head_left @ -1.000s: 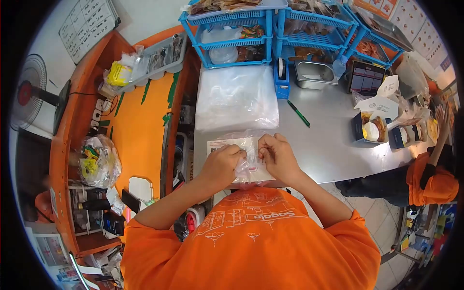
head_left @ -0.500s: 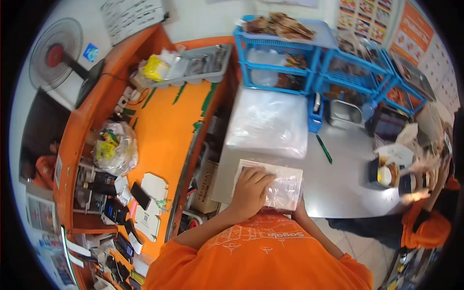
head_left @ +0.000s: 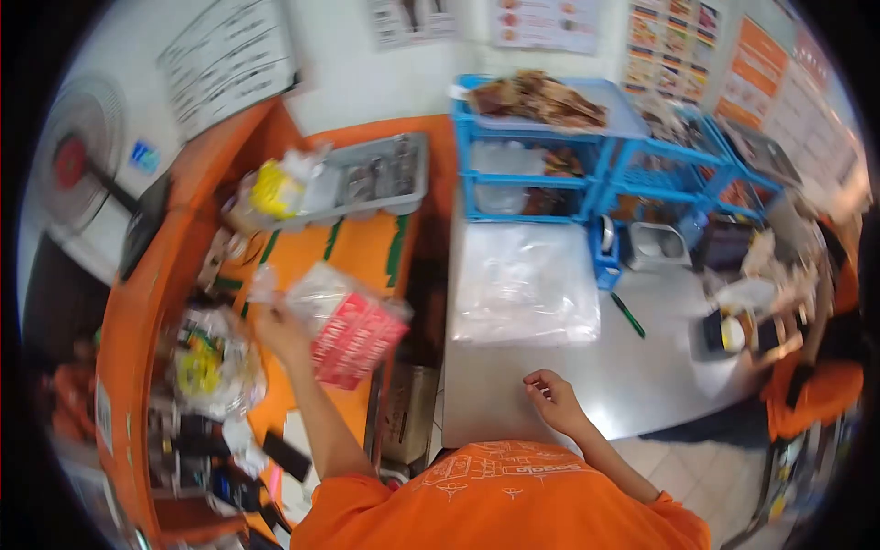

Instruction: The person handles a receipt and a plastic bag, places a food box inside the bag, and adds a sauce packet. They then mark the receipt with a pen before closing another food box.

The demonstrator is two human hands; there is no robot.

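- The clear bag [head_left: 344,325], with a red printed sheet inside it, hangs in the air over the orange counter [head_left: 357,247] to your left, tilted and blurred.
- Your left hand [head_left: 275,330] holds that bag by its left edge, fingers closed on the plastic, arm stretched out away from the desk [head_left: 587,376].
- Your right hand [head_left: 550,399] rests on the bare steel desk near its front edge, fingers loosely curled and holding nothing.
- A stack of clear plastic bags [head_left: 522,284] lies on the desk beyond your right hand, well apart from it.
- A green pen [head_left: 628,314] lies just right of that stack.
- Blue baskets [head_left: 550,151] stand at the back of the desk, behind the stack.
- A grey tray [head_left: 367,179] sits at the far end of the orange counter, beyond the raised bag.
- A bag of small packets [head_left: 206,362] sits on the counter, just left of your left hand.
- Another person in an orange sleeve [head_left: 816,394] works at the right end of the desk.
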